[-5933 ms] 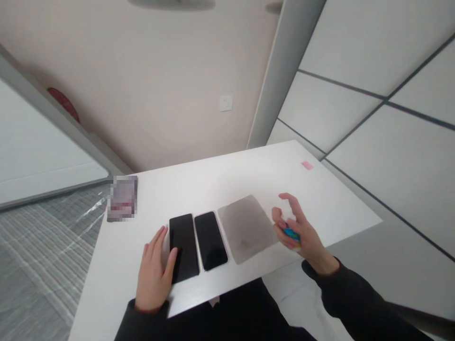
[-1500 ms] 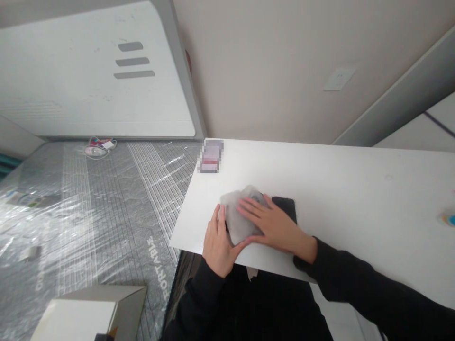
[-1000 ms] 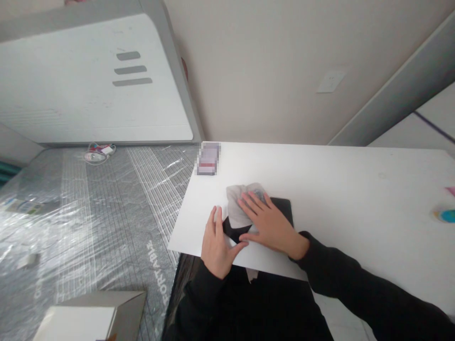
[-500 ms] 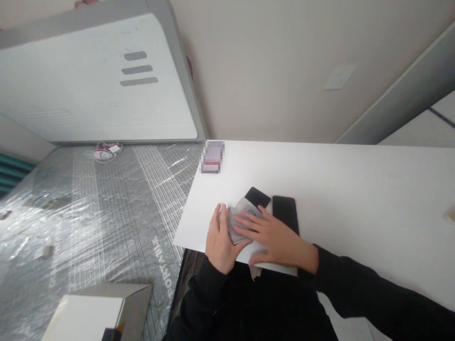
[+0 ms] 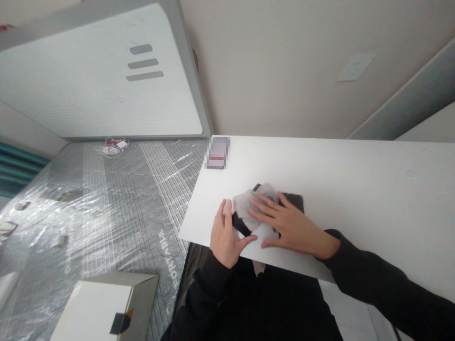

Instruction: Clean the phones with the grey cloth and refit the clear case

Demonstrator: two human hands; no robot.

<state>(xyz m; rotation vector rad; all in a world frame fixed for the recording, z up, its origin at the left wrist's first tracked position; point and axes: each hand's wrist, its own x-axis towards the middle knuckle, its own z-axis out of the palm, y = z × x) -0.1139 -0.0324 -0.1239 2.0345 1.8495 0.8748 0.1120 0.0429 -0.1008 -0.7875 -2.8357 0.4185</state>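
A thin greyish-white cloth [image 5: 245, 202] lies crumpled over a black phone-like slab [image 5: 242, 225] near the table's front edge. My right hand [image 5: 289, 222] rests flat on the cloth, palm down with its fingers spread. At the slab's left end is my left hand [image 5: 225, 237], its thumb stretched along the near side and its fingers pointing away from me; whether it touches the slab I cannot tell. Partly under my right hand, a second dark phone [image 5: 295, 201] with a light rim lies on the table. The cloth hides most of the first slab.
The white table [image 5: 355, 189] runs along the wall. A pixelated small box [image 5: 218, 152] sits at its far left corner. To the left is a plastic-wrapped mattress [image 5: 142, 203], with a white headboard [image 5: 99, 90] behind it. A white carton [image 5: 95, 303] stands at lower left.
My right hand and the cloth have shifted up and to the right, uncovering the slab's near left corner. My left hand keeps its place beside the slab. The whole view has shifted slightly.
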